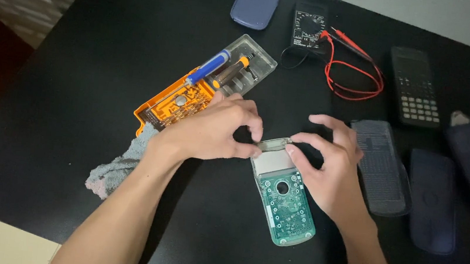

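Green circuit board (287, 206) of an opened calculator lies face up at the middle of the black counter (97, 45). Both hands pinch its top edge: left hand (211, 132) and right hand (331, 166), fingers grasping the clear frame there. An orange screwdriver kit (192, 94) sits just behind the left hand.

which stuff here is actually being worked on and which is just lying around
In hand:
- green circuit board, with display end held by left hand and right hand

Lying about:
- screwdriver kit
- grey rag
- multimeter with red leads
- calculator
- dark covers
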